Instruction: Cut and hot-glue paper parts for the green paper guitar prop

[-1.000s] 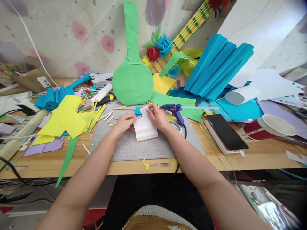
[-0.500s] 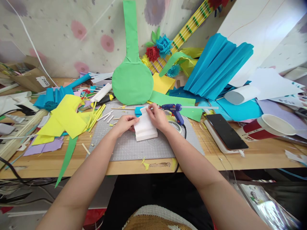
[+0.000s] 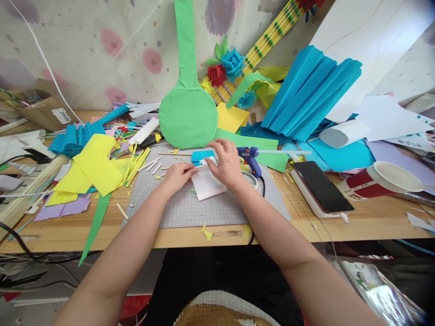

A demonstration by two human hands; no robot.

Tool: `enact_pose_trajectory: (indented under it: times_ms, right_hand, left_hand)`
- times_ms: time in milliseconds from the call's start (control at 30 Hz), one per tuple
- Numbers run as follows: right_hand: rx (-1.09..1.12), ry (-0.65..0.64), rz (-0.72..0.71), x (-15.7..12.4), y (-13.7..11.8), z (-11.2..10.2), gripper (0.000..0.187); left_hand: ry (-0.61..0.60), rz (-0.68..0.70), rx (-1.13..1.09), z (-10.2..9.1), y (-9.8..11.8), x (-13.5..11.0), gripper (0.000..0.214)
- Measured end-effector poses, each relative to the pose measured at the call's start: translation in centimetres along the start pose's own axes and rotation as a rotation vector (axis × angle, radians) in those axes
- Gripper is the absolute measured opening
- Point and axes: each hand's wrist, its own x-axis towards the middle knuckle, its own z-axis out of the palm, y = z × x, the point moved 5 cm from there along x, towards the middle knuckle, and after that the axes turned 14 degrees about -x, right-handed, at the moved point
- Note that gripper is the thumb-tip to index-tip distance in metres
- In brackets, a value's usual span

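A folded piece of white paper [image 3: 209, 184] lies over the grey cutting mat [image 3: 190, 215]. At its upper left edge my left hand [image 3: 178, 177] is closed, thumb and fingers pinching the paper. My right hand [image 3: 227, 164] hovers over the upper right corner with its fingers curved and apart; its thumb is at the paper's top edge, and whether it touches is unclear. Just behind the paper sits a folded blue piece [image 3: 202, 157], partly covered. To the right of my right hand rests a blue glue gun [image 3: 250, 156] with a clear stick, near a roll of tape [image 3: 252, 180].
Yellow paper [image 3: 97, 165] and thin yellow strips [image 3: 138, 165] lie left. A green paper-covered round shape with a long neck [image 3: 188, 115] leans at the back. A phone [image 3: 317, 185] and a paper cup [image 3: 384, 181] stand right. The glue gun's cord [image 3: 263, 194] runs over the mat's edge.
My right hand has lifted its fingers and spread them off the paper. The white paper now lies flatter and slightly turned, its creased lower part no longer showing. My left hand keeps its pinch.
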Motion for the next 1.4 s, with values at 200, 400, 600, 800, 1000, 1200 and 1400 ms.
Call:
enact_pose_trajectory:
  times_ms: [200,400,600,800,1000,1200,1400]
  right_hand:
    - [0.016,-0.162,-0.256,-0.4,-1.7,1.5,0.017]
    - [0.077,-0.222,-0.212,-0.1,-0.7,2.5,0.011]
    - [0.171,-0.244,-0.134,0.1,0.1,2.4,0.01]
    - [0.201,-0.277,-0.159,0.0,0.2,2.6,0.012]
    - [0.224,-0.299,-0.155,-0.1,0.5,2.9,0.013]
    - [0.326,-0.334,-0.114,-0.2,0.7,3.3,0.012]
    - [0.391,-0.399,-0.098,-0.3,0.8,3.6,0.012]
  left_hand:
    - [-0.003,0.228,0.346,0.1,1.8,-0.2,0.024]
    - [0.052,0.183,0.238,-0.1,1.6,-0.1,0.021]
    - [0.14,0.123,0.06,-0.5,1.0,-0.2,0.019]
    - [0.12,0.08,-0.038,-0.5,0.2,0.1,0.02]
    - [0.108,0.053,-0.08,-0.7,-0.2,0.3,0.02]
    - [0.107,0.178,-0.017,-0.8,0.8,0.2,0.017]
    - [0.057,0.253,0.026,-0.5,1.3,0.0,0.016]
